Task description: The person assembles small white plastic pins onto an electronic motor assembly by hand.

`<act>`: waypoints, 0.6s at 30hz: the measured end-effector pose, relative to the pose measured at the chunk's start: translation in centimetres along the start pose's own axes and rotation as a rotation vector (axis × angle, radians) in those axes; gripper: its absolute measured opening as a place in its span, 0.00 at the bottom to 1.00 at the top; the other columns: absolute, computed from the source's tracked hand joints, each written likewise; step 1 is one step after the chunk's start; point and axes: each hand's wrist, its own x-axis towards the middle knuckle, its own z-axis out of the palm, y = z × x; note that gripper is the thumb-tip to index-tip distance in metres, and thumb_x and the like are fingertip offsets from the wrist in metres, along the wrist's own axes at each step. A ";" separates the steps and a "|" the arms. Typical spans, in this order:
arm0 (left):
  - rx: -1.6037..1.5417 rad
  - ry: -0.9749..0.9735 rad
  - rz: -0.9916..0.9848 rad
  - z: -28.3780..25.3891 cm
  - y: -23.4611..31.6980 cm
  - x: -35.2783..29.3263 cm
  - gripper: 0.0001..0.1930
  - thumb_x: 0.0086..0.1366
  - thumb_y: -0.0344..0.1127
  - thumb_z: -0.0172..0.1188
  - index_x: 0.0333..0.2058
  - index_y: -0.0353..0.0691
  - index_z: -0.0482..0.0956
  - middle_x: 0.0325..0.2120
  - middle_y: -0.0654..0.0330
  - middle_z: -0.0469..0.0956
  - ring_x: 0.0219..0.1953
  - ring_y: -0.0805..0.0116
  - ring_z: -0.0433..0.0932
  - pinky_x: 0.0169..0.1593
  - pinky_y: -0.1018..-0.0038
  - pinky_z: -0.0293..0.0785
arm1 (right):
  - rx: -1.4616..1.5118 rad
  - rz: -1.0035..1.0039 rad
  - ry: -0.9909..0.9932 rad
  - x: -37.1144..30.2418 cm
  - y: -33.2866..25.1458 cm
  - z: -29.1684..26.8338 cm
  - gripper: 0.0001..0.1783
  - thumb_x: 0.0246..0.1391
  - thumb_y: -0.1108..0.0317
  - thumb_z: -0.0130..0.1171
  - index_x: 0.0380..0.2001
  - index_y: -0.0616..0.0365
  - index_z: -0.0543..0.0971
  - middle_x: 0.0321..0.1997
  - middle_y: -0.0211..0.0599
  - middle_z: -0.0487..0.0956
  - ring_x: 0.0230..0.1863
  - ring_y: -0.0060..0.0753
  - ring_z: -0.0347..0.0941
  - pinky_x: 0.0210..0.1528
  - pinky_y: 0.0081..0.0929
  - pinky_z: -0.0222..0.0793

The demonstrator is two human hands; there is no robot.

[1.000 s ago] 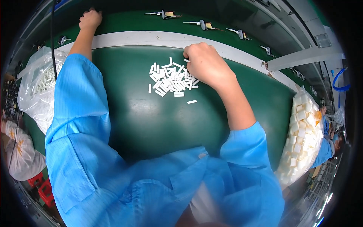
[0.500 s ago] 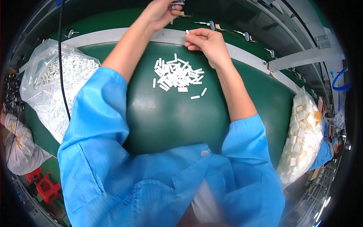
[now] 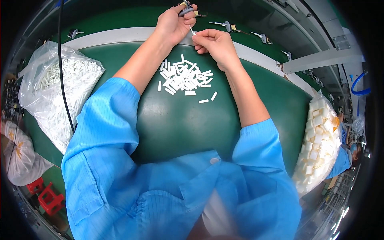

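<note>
Over the far rim of the green work surface, my left hand (image 3: 173, 26) is closed round a small grey part (image 3: 186, 11) with a thin pale shaft. The shaft points down toward my right hand (image 3: 219, 47), whose thumb and fingertips pinch a small white strip-like piece (image 3: 194, 34). That piece is at the shaft's tip; whether it is over the shaft or merely touching it is too small to tell. Nearer to me lies a loose pile of short white pieces (image 3: 184, 78), with a few strays beside it, one being a single white piece (image 3: 203, 101).
Beyond the pale rim (image 3: 116, 37), similar grey parts (image 3: 227, 26) lie spaced along a dark green strip. A clear bag of white pieces (image 3: 60, 88) stands left, crossed by a black cable (image 3: 62, 76). At right is a bag of white blocks (image 3: 316, 140). A red stool (image 3: 51, 199) is lower left.
My left hand has come down and slightly right with the grey part, bringing its shaft to the white piece in my right hand. My right hand has shifted slightly left.
</note>
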 end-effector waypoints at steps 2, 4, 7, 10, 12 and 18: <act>0.016 -0.015 0.022 0.0 -0.1 -0.1 0.09 0.71 0.33 0.40 0.36 0.33 0.67 0.28 0.55 0.71 0.20 0.73 0.64 0.22 0.79 0.60 | 0.008 0.004 -0.018 0.1 0.0 -0.1 0.08 0.51 0.70 0.62 0.32 0.65 0.79 0.27 0.34 0.79 0.26 0.19 0.74 0.30 0.15 0.70; 0.021 -0.014 0.033 -0.2 0.1 0.0 0.09 0.71 0.33 0.40 0.36 0.33 0.67 0.28 0.56 0.71 0.20 0.73 0.64 0.22 0.80 0.60 | 0.018 0.013 -0.036 0.1 -0.1 -0.2 0.08 0.51 0.70 0.62 0.32 0.64 0.79 0.27 0.34 0.79 0.26 0.19 0.74 0.30 0.15 0.70; 0.047 -0.008 0.053 0.3 0.0 0.0 0.09 0.71 0.33 0.40 0.36 0.34 0.67 0.28 0.56 0.71 0.20 0.73 0.64 0.22 0.80 0.60 | 0.009 0.018 -0.054 0.2 -0.3 -0.5 0.08 0.52 0.70 0.62 0.32 0.64 0.79 0.27 0.34 0.79 0.26 0.19 0.74 0.30 0.14 0.71; 0.069 0.005 0.064 0.3 -0.1 -0.1 0.09 0.71 0.33 0.40 0.35 0.34 0.67 0.27 0.57 0.71 0.20 0.73 0.64 0.21 0.81 0.59 | 0.033 0.017 -0.051 0.1 -0.3 -0.4 0.08 0.52 0.70 0.62 0.32 0.65 0.79 0.28 0.34 0.79 0.26 0.19 0.74 0.31 0.14 0.71; 0.028 -0.027 0.027 -0.5 -0.2 0.4 0.09 0.71 0.33 0.40 0.35 0.34 0.67 0.28 0.57 0.71 0.20 0.74 0.65 0.21 0.81 0.59 | 0.025 0.023 -0.049 0.0 -0.5 -0.3 0.08 0.52 0.70 0.62 0.32 0.65 0.79 0.28 0.34 0.79 0.26 0.19 0.74 0.31 0.15 0.71; 0.119 -0.084 0.041 -0.3 -0.9 0.0 0.09 0.71 0.33 0.40 0.37 0.35 0.68 0.30 0.56 0.73 0.27 0.71 0.71 0.28 0.79 0.67 | 0.126 -0.030 0.021 0.5 0.3 -0.5 0.09 0.51 0.71 0.62 0.33 0.67 0.80 0.29 0.36 0.80 0.26 0.21 0.75 0.31 0.16 0.73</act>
